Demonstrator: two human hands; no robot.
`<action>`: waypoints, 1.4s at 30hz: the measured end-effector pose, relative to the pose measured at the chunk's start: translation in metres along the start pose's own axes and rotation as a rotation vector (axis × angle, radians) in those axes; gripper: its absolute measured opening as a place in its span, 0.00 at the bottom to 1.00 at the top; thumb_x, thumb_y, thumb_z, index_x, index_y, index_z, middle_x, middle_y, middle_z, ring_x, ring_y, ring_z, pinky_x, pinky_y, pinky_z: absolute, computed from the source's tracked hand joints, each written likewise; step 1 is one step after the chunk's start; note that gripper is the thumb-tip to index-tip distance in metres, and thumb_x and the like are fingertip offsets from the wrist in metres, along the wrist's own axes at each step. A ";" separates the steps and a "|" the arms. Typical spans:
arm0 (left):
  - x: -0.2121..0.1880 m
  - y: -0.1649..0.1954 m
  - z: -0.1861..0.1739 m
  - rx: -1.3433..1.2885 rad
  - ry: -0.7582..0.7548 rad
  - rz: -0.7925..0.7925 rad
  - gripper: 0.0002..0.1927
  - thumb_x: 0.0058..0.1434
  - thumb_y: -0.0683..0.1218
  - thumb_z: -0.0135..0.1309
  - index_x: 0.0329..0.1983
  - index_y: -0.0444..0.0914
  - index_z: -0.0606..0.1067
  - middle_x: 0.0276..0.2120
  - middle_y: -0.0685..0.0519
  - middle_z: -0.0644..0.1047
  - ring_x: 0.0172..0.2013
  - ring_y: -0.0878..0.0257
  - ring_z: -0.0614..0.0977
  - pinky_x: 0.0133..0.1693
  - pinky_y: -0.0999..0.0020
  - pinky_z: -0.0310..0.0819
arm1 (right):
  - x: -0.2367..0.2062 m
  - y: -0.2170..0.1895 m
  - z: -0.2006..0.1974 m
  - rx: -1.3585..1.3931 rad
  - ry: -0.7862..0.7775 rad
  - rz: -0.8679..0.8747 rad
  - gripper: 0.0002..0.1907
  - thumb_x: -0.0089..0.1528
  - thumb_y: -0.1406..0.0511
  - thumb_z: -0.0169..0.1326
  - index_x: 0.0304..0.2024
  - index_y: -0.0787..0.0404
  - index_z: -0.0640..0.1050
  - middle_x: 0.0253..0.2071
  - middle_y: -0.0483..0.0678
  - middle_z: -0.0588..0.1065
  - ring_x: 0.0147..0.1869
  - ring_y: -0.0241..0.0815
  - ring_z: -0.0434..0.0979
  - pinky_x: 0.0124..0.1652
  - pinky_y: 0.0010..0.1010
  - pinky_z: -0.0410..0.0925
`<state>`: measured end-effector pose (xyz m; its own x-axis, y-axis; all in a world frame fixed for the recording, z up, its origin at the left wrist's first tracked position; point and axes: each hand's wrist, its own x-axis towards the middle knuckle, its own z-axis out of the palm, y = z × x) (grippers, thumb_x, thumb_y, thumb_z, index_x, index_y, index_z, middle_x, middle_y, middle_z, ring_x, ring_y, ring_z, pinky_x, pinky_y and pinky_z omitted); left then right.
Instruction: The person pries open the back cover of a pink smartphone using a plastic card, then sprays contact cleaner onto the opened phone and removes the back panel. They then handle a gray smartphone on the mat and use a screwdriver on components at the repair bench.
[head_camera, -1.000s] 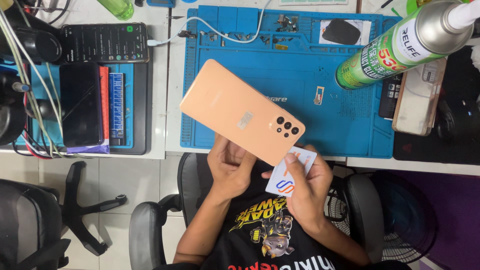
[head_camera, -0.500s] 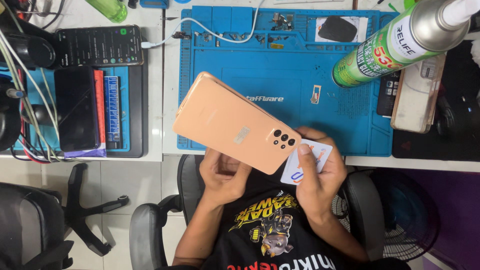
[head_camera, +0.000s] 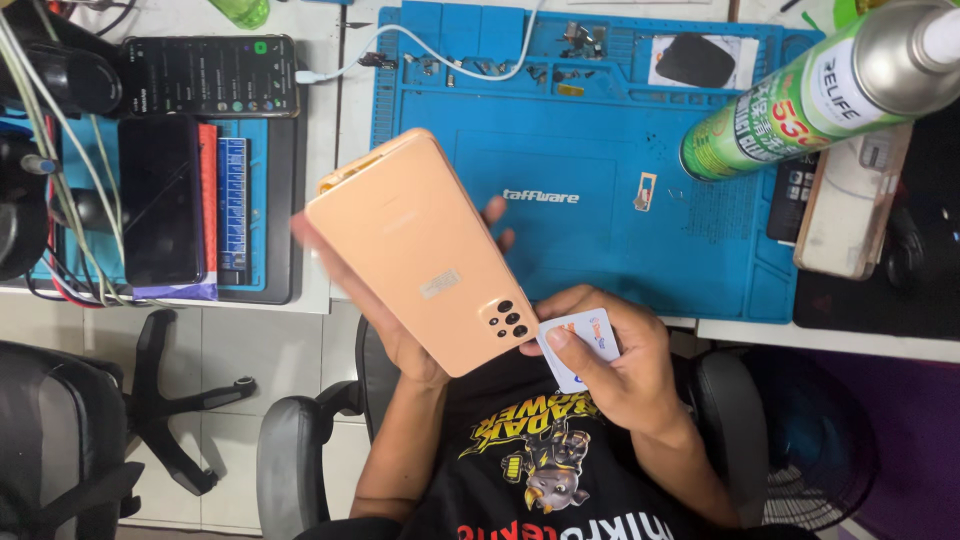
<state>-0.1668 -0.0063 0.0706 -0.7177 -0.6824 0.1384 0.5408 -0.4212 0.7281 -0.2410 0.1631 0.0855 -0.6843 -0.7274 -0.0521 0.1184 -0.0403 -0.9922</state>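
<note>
A peach-coloured smartphone (head_camera: 425, 250) is held back side up above my lap, its camera cluster at the near corner. My left hand (head_camera: 390, 330) supports it from underneath, fingers showing past its edges. My right hand (head_camera: 620, 365) pinches a small white plastic card (head_camera: 580, 345) whose corner meets the phone's edge beside the cameras. A gap shows at the phone's far corner, where the back cover looks slightly lifted.
A blue repair mat (head_camera: 600, 170) covers the desk ahead, with small parts along its far edge. A green spray can (head_camera: 820, 95) lies at the right. Two dark phones (head_camera: 210, 75) rest on the left, beside cables. Black chairs (head_camera: 60, 440) stand on the tiled floor.
The phone has swung left and tilted more upright, with my left hand shifting further under it. My right hand keeps the card at the corner near the cameras.
</note>
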 end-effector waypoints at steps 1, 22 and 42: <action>0.003 0.003 0.001 -0.037 -0.021 -0.075 0.48 0.70 0.54 0.55 0.78 0.37 0.36 0.68 0.32 0.60 0.61 0.34 0.76 0.57 0.37 0.78 | 0.000 0.000 0.001 0.007 -0.002 0.003 0.09 0.68 0.70 0.53 0.43 0.74 0.78 0.41 0.55 0.82 0.42 0.41 0.87 0.41 0.28 0.79; 0.005 -0.006 -0.027 -0.302 -0.257 -0.474 0.48 0.73 0.73 0.38 0.70 0.23 0.59 0.57 0.35 0.69 0.48 0.53 0.78 0.46 0.60 0.80 | -0.009 0.015 0.021 -0.024 0.057 0.040 0.08 0.69 0.71 0.51 0.36 0.72 0.74 0.29 0.52 0.77 0.29 0.37 0.82 0.31 0.28 0.80; 0.013 -0.014 -0.032 -0.380 -0.290 -0.445 0.46 0.73 0.69 0.40 0.77 0.28 0.55 0.60 0.32 0.68 0.56 0.46 0.77 0.55 0.44 0.77 | 0.000 0.012 -0.005 -0.161 -0.032 0.111 0.07 0.68 0.69 0.57 0.42 0.69 0.77 0.34 0.51 0.82 0.36 0.37 0.80 0.34 0.26 0.73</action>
<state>-0.1696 -0.0284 0.0407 -0.9693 -0.2278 0.0929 0.2442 -0.8445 0.4766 -0.2431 0.1663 0.0727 -0.6500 -0.7426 -0.1614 0.0733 0.1502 -0.9859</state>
